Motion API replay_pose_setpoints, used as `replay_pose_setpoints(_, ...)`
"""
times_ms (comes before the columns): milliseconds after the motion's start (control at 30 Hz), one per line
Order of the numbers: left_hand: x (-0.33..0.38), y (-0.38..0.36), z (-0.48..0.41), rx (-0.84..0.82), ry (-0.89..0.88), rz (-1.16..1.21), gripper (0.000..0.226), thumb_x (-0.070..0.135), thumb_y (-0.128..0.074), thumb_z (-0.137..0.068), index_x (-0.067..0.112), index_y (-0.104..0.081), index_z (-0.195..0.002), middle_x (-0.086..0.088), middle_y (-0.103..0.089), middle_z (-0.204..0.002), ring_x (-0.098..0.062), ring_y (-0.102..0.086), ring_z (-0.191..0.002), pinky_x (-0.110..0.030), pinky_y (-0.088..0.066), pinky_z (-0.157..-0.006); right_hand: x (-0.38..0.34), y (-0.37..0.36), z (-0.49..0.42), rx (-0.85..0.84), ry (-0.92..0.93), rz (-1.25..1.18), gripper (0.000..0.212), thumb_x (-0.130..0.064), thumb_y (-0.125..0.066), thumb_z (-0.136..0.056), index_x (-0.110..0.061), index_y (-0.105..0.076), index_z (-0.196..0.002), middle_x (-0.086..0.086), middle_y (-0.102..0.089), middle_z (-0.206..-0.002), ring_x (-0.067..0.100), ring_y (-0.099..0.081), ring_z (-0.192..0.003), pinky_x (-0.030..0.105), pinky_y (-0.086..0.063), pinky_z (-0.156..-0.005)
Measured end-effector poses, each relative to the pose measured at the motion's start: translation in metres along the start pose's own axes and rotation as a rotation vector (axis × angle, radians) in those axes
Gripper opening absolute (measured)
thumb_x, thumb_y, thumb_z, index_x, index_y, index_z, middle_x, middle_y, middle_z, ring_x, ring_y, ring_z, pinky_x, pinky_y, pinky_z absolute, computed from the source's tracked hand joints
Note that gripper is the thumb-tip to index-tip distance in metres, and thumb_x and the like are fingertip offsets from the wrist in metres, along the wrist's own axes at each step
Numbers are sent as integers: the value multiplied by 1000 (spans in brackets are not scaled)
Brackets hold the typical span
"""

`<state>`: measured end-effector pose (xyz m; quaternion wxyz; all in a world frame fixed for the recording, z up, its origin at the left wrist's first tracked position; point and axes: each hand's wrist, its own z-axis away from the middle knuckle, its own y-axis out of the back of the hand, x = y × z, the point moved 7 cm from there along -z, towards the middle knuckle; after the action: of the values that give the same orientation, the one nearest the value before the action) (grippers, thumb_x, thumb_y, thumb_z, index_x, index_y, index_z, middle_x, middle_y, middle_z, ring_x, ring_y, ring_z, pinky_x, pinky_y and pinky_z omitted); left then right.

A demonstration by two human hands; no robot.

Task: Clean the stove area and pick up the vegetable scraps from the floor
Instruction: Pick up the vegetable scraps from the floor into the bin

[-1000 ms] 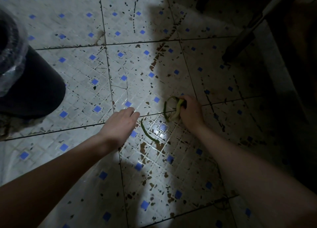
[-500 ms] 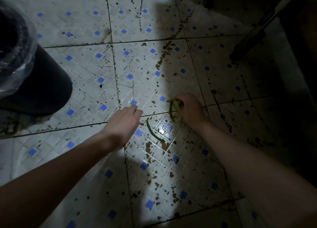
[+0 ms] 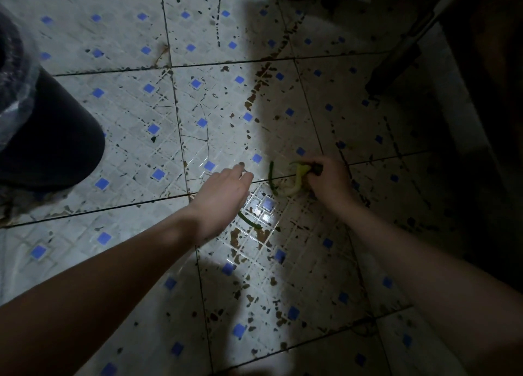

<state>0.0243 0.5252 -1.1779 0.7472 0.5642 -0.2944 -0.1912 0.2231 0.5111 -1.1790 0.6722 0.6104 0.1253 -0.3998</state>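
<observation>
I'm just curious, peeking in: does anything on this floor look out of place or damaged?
Yes. A green strip lies loose on the floor tiles by the left hand; the right hand grips more scraps. A crack and brown chipped patches mark the tiles.

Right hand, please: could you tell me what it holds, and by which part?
The right hand grips pale green vegetable peels by one end, the rest trailing.

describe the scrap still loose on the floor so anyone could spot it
Find the bright glare patch on the floor tiles between the hands. Just below-left of it, beside the left hand, lies a curved dark green strip. Unlike the pale scraps the right hand grips, nothing holds it.
</observation>
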Motion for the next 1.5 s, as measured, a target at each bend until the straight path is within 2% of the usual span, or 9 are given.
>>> replay_pose_setpoints(100, 11, -1, -10, 14, -3, 52, 27, 16, -44, -97, 10, -45, -124, -11, -50, -119, -26, -53, -97, -36, -43, -81, 11, 14, 6, 43, -61, -29, 29, -2, -59, -86, -12, -68, -111, 2, -66, -108, 4, -52, -93, 13, -41, -78)
replay_pose_setpoints(233, 28, -9, -25, -12, -11, 94, 35, 20, -41, -97, 7, -44, -129, -14, -52, -118, -31, -53, -99, -40, -44, -82, 20, 29, 15, 92, -97, -20, 24, -9, -64, -86, -16, -69, -108, -8, -61, -98, 0, -51, -87, -3, -34, -64)
replay_pose_setpoints(367, 41, -19, -39, -23, -6, 89, 44, 23, -47, -92, 10, -41, -133, -17, -54, -113, -35, -56, -96, -39, -45, -74, 25, 39, 22, 113, -128, 26, 27, -7, -63, -85, -14, -69, -110, -1, -64, -110, 8, -54, -98, 17, -41, -83)
replay_pose_setpoints(600, 54, -25, -55, 21, 43, 152, 45, 33, -63, -83, 6, -51, -118, -18, -55, -112, -36, -54, -99, -38, -43, -74, 39, 55, 33, 113, -139, 25, 24, -9, -65, -85, -14, -69, -108, 0, -66, -110, 5, -53, -95, 18, -41, -84)
replay_pose_setpoints(833, 73, -25, -55, 23, -104, 142, 31, 3, -41, -93, 7, -50, -122, -15, -55, -114, -33, -50, -99, -42, -43, -81, 55, 66, 41, 118, -165, 69, 25, -9, -67, -83, -13, -69, -108, 4, -66, -112, 6, -52, -94, 18, -40, -82)
replay_pose_setpoints(1067, 76, -20, -48, -2, -181, 56, 26, 6, -36, -97, 3, -48, -120, -17, -53, -110, -30, -53, -96, -40, -42, -77, 56, 68, 47, 93, -181, 114, 26, -9, -66, -85, -10, -68, -110, 6, -64, -118, 17, -56, -109, 20, -40, -88)
replay_pose_setpoints(1267, 50, -6, -35, 56, -102, 130, 24, 0, -46, -93, 5, -54, -114, -12, -57, -105, -25, -53, -95, -34, -46, -80, 53, 64, 46, 75, -173, 137, 26, -6, -64, -85, -9, -67, -111, 10, -64, -117, 21, -58, -108, 22, -42, -90)
replay_pose_setpoints(1400, 17, 6, -18, 131, -7, 223, 45, -15, -46, -84, 6, -51, -123, -11, -57, -110, -25, -51, -100, -32, -44, -85, 43, 54, 46, 50, -163, 105, 25, -8, -62, -86, -11, -68, -111, 7, -65, -115, 12, -54, -97, 22, -42, -86)
replay_pose_setpoints(1500, -8, 19, -8, 151, 77, 214, 45, -16, -46, -83, 6, -52, -122, -13, -57, -108, -27, -51, -97, -35, -46, -82, 30, 48, 43, 46, -148, 110, 27, -8, -61, -87, -12, -66, -113, 6, -64, -117, 17, -57, -104, 21, -41, -88)
